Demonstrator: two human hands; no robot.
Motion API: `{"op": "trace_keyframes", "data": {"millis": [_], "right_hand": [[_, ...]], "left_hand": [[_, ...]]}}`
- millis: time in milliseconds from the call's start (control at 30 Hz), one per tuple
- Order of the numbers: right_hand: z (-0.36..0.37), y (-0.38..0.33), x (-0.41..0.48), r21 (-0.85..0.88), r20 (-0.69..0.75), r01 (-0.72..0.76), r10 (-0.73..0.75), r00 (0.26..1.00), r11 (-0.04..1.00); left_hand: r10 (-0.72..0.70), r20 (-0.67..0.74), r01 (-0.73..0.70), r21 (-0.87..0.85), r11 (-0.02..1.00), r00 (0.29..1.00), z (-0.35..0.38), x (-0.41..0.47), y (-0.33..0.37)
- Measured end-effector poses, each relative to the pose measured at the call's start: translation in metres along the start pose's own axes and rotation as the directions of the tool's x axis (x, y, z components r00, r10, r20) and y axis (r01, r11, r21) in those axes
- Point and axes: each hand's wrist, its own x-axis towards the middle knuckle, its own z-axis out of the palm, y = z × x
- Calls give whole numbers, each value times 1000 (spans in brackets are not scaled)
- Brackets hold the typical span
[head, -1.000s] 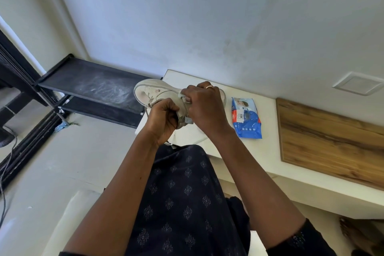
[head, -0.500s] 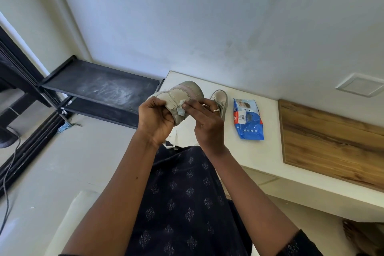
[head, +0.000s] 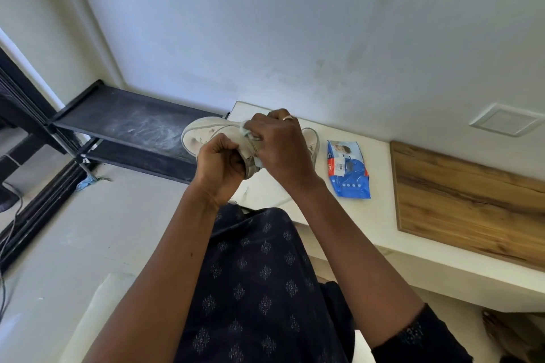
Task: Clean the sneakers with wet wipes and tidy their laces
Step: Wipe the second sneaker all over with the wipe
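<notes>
Left hand (head: 219,160) grips sneaker (head: 206,134) heel; right hand (head: 280,147) presses wet wipe (head: 247,134) against its side.

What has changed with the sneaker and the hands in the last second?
The held sneaker was turned: half a second ago it stood tipped on end, now its toe points left. The right hand went from pinching the wet wipe at one end to pressing it on the side. The left hand still grips the sneaker. The second sneaker and the wipes pack stayed on the table.
</notes>
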Motion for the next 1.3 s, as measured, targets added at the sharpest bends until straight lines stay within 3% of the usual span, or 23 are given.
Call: {"op": "trace_keyframes", "data": {"millis": [100, 367, 500, 700, 800, 1133, 1300], "right_hand": [[5, 5, -14, 109, -194, 87, -64, 979, 990], [33, -9, -38, 183, -505, -47, 135, 852, 982], [42, -14, -47, 220, -518, -36, 148, 842, 975], [47, -8, -48, 213, -499, -1, 109, 860, 977], [47, -9, -50, 235, -493, -11, 129, 860, 972], [32, -8, -33, 96, -437, -24, 64, 897, 995], [36, -7, -36, 114, -465, -38, 87, 881, 993]], "left_hand": [[61, 72, -50, -151, 987, 996, 1, -5, 12], [92, 159, -4, -483, 876, 983, -4, 1, 20], [118, 198, 7, -535, 845, 973, -16, 3, 22], [50, 55, -1, -656, 754, 997, -16, 1, 26], [23, 61, 28, -714, 699, 998, -16, 1, 26], [103, 126, 12, -685, 728, 987, -8, 2, 21], [49, 90, 30, -709, 704, 995, -9, 4, 18]]}}
